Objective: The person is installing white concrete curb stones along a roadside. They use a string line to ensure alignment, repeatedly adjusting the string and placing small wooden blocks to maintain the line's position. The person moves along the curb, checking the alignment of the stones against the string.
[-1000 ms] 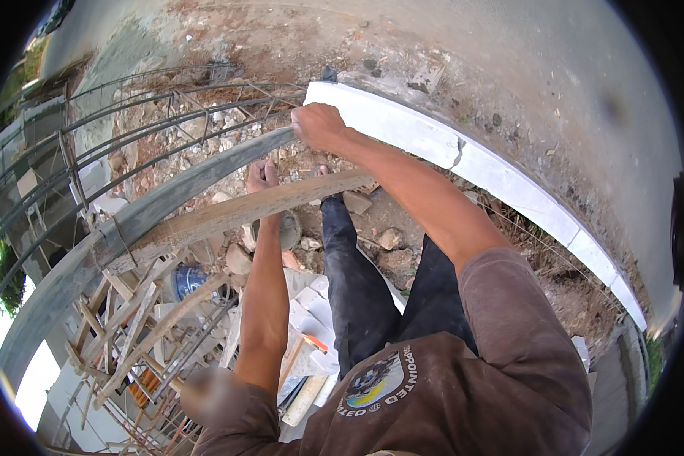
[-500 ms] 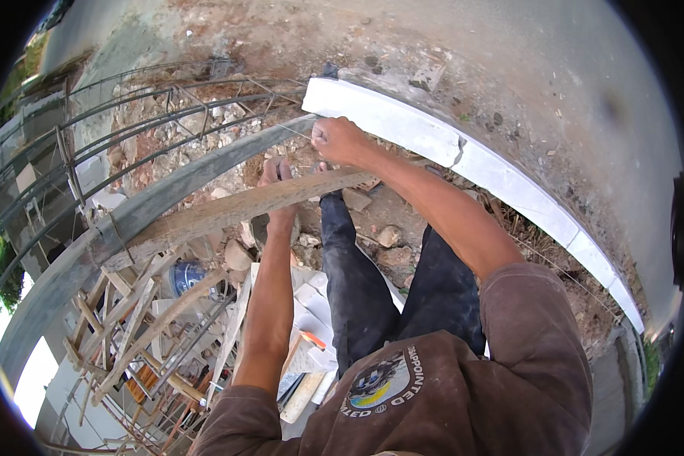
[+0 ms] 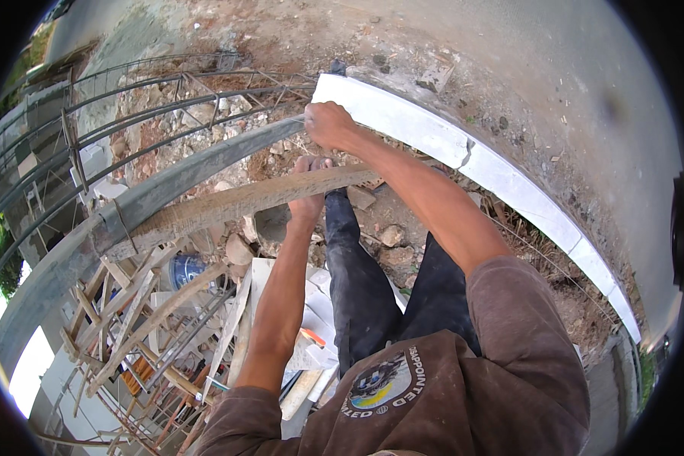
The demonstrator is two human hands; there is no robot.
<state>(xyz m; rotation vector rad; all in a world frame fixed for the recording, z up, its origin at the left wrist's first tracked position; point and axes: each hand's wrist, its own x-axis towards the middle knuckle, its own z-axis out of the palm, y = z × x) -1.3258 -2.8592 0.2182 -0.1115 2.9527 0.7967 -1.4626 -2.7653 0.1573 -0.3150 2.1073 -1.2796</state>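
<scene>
Grip, right hand: right hand (image 3: 331,125) is closed in a fist around the end of a thin wire or rod (image 3: 295,120), upper middle of the frame, right at the near end of the white concrete edging (image 3: 448,144).
Grip, left hand: left hand (image 3: 309,182) is curled over the long mud-caked wooden plank (image 3: 235,204), fingers wrapped on its top edge, just below the right hand.
Change, head view: a second ago the right hand sat further left along the white edging and the left hand lower on the plank; half a second ago both had shifted right. Now the two hands are close together, one above the other.
Meaning: as I judge it, the hold has been re-set and the plank is being steadied against the grey curved beam (image 3: 167,190).
Plank relative to grip: it runs from the left hand down to the left of the frame, across the beam.
Wire relative to grip: it leaves the fist leftward toward the rebar cage (image 3: 152,106).
Below: rubble and stacked timber (image 3: 144,319), lower left.
</scene>
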